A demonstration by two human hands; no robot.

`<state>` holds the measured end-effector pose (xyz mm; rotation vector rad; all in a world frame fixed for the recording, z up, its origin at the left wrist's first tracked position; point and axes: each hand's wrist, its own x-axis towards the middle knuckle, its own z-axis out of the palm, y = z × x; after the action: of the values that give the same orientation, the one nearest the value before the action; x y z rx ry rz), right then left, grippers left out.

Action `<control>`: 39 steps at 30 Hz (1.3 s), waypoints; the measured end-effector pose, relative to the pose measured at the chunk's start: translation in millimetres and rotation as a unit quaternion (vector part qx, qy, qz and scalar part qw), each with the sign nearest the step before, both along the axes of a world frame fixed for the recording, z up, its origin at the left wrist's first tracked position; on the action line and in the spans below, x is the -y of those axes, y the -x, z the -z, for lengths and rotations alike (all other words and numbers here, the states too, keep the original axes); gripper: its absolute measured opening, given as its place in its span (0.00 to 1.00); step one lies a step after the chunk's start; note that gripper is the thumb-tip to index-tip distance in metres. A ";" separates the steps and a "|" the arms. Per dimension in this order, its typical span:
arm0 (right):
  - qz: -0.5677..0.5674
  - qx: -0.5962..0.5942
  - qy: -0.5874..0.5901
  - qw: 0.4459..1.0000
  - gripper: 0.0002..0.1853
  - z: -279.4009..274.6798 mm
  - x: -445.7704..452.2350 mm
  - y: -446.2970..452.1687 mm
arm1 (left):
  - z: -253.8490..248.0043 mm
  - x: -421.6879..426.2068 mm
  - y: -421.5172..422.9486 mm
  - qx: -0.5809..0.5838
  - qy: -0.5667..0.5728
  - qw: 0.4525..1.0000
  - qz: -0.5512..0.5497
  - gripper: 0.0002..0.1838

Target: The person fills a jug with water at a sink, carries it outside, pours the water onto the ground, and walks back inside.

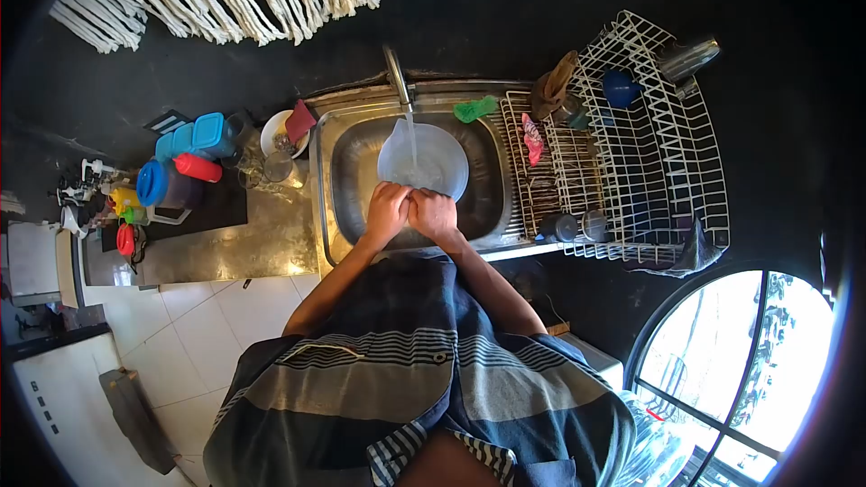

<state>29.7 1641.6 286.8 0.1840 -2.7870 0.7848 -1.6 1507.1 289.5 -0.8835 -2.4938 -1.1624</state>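
A translucent bowl (pixel 442 160) with a pointed spout is in the metal sink (pixel 347 162), under a running tap (pixel 395 72). Water falls into it. My left hand (pixel 388 209) and my right hand (pixel 433 212) meet side by side at the bowl's near edge, fingers curled and knuckles up. Whether they grip the rim or something small between them is hidden by the fingers. A green cloth (pixel 475 109) lies on the sink's back right edge.
A white wire dish rack (pixel 645 140) holding a blue item (pixel 620 87) stands right of the sink. Blue containers (pixel 209 135), a red bottle (pixel 197 168) and a white bowl (pixel 271 137) are on the left counter. White cords hang above.
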 end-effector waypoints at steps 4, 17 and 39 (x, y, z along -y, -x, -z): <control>-0.004 -0.006 0.002 1.000 0.06 -1.3 -0.5 0.0 | -0.1 -0.6 -0.3 -0.004 -0.006 1.000 -0.004 0.09; -0.003 -0.008 0.006 1.000 0.06 -0.5 -0.3 0.2 | -2.7 0.5 -1.4 0.011 0.006 1.000 0.000 0.09; -0.006 0.006 0.004 1.000 0.06 2.1 -1.5 -0.3 | 2.0 0.2 -1.6 0.003 -0.012 1.000 -0.002 0.10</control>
<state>30.0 1643.1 284.7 0.1959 -2.7972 0.8024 0.0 1506.8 287.4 -0.8689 -2.4801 -1.1945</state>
